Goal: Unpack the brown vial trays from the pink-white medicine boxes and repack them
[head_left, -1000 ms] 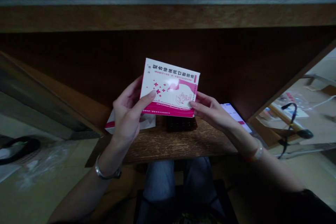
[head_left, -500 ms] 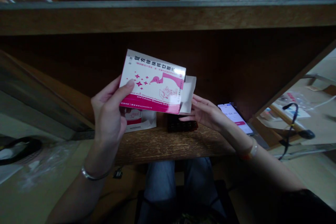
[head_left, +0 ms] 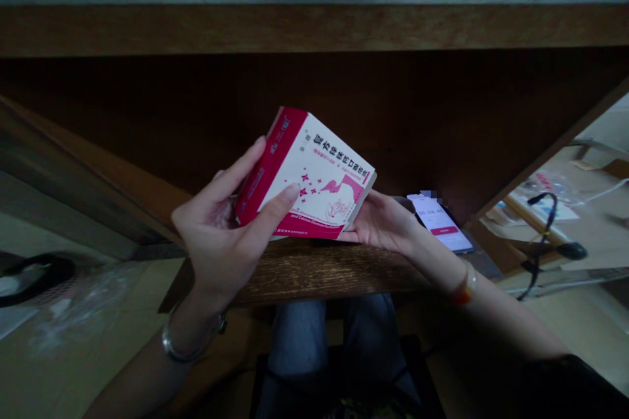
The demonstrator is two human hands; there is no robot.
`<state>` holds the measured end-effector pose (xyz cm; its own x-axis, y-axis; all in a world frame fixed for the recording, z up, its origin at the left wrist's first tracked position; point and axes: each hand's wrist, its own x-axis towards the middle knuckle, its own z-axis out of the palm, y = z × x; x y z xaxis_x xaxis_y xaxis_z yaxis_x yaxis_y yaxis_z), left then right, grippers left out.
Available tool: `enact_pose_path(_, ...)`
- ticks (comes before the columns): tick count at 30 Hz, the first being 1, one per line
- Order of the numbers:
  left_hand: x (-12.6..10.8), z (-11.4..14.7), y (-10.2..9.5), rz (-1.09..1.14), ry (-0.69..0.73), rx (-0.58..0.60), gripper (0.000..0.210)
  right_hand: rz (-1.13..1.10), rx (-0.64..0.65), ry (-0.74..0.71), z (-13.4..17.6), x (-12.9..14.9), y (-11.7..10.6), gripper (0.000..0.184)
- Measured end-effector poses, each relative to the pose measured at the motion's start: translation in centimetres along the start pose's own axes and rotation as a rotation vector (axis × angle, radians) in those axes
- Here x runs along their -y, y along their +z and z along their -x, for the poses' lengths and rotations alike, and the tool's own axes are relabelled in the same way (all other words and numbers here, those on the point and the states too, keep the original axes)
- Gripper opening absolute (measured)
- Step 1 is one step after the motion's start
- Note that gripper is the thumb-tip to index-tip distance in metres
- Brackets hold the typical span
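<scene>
A white and magenta medicine box (head_left: 327, 186), printed with Chinese characters and a pink figure, is held tilted above the wooden ledge. My left hand (head_left: 223, 226) is closed around its left side, thumb on the printed front and fingers on the magenta side panel. At the box's lower right end, my right hand (head_left: 386, 219) presses against it from beneath. Most of the right fingers are hidden behind the box. No open flap shows at that end from this angle.
Below the box runs the brown wooden ledge (head_left: 314, 275). A phone (head_left: 442, 222) with a lit timer screen lies to the right. A thick shelf edge (head_left: 314, 29) crosses above the hands. At the far right are a black cable (head_left: 538, 242) and plastic wrapping (head_left: 555, 186).
The box has turned and shifted to the right, so its magenta side panel shows. The white flap at its right end is out of sight. My right hand has moved under that end.
</scene>
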<state>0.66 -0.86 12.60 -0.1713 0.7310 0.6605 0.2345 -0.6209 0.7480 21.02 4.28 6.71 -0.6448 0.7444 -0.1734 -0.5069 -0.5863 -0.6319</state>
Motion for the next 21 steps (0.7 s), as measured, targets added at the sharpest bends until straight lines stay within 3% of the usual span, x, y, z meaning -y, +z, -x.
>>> enact_pose_path(4, 0.2, -0.1, -0.2, -0.085, 0.049, 0.009, 0.051, -0.037, -0.06, 0.021, -0.1, 0.1, -0.2, 0.049)
enact_pose_path(11, 0.6, 0.1, -0.7, -0.251, 0.341, 0.119, 0.064, -0.139, -0.093, -0.075, -0.6, -0.3, -0.6, 0.042)
enact_pose_path(17, -1.0, 0.5, -0.6, -0.17, 0.302, 0.168, 0.065, -0.161, -0.043, -0.076, -0.3, -0.1, -0.6, 0.029)
enact_pose_path(21, -1.1, 0.7, -0.7, -0.155, 0.275, 0.225, 0.067, -0.133, 0.007, -0.068, 0.1, -0.1, -0.1, 0.034)
